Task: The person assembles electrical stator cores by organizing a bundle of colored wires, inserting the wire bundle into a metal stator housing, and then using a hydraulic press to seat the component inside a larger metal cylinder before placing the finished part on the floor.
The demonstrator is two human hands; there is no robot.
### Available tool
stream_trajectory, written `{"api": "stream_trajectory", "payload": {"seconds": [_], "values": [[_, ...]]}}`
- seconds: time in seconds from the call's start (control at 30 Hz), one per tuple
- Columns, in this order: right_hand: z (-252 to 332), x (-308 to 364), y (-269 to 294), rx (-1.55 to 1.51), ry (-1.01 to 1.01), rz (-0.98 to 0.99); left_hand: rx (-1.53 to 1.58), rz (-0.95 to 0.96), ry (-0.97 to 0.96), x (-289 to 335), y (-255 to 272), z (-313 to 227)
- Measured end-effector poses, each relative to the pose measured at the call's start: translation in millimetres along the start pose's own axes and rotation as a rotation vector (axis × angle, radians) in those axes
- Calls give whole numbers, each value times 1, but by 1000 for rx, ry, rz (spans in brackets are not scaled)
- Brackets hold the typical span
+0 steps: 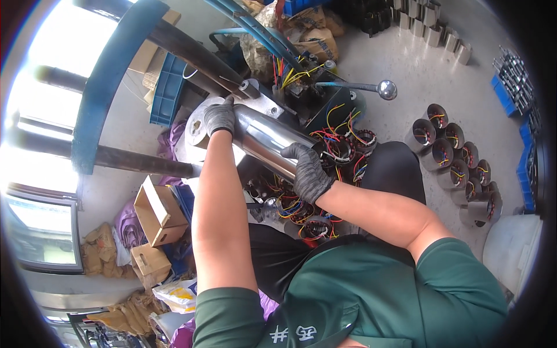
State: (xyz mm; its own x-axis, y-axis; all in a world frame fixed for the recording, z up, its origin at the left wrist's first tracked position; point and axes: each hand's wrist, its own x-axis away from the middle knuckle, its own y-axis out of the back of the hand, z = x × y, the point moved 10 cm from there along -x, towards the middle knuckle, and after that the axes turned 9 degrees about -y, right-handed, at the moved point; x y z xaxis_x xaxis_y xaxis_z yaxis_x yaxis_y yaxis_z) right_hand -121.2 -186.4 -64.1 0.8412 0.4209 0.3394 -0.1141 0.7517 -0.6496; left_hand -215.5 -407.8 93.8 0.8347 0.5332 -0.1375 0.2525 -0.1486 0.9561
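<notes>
A shiny metal cylinder [266, 139] lies slantwise in front of me, beside the press. My left hand [220, 117], in a grey knit glove, grips its upper left end, next to a pale round metal plate [197, 129]. Around the lower right end are the fingers of my right hand [308, 173], also gloved in grey. Whether the cylinder rests on anything underneath is hidden. Below and right of it stand several wound stators [342, 149] with red, yellow and blue wires.
The press has a curved blue frame [110, 81] and dark steel rods [145, 162]. A lever with a ball knob [387, 89] sticks out beyond the cylinder. More wired metal rings [447, 152] stand on the floor at right, near blue bins [525, 162]. Cardboard boxes [159, 211] sit at left.
</notes>
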Motion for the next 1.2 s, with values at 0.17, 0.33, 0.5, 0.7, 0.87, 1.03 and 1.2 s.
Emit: {"api": "stream_trajectory", "payload": {"seconds": [0.17, 0.33, 0.5, 0.7, 0.87, 1.03, 1.2], "values": [[29, 15, -6, 344, 295, -30, -58, 61, -5, -11, -9, 1], [20, 24, -6, 213, 17, -66, -64, 64, -1, -7, -7, 1], [-3, 13, 12, 106, 152, -44, -54, 115, 38, -15, -19, 5], [-4, 30, 22, 7, -87, -30, -147, 88, -129, -33, -33, 6], [-10, 24, 26, -217, -132, -111, -253, -32, -244, -32, -34, 4], [-16, 20, 34, -166, -78, -173, -211, -40, -189, -24, -29, 7], [-30, 12, 51, -164, -121, -92, -106, 32, -64, 1, -6, -2]]}}
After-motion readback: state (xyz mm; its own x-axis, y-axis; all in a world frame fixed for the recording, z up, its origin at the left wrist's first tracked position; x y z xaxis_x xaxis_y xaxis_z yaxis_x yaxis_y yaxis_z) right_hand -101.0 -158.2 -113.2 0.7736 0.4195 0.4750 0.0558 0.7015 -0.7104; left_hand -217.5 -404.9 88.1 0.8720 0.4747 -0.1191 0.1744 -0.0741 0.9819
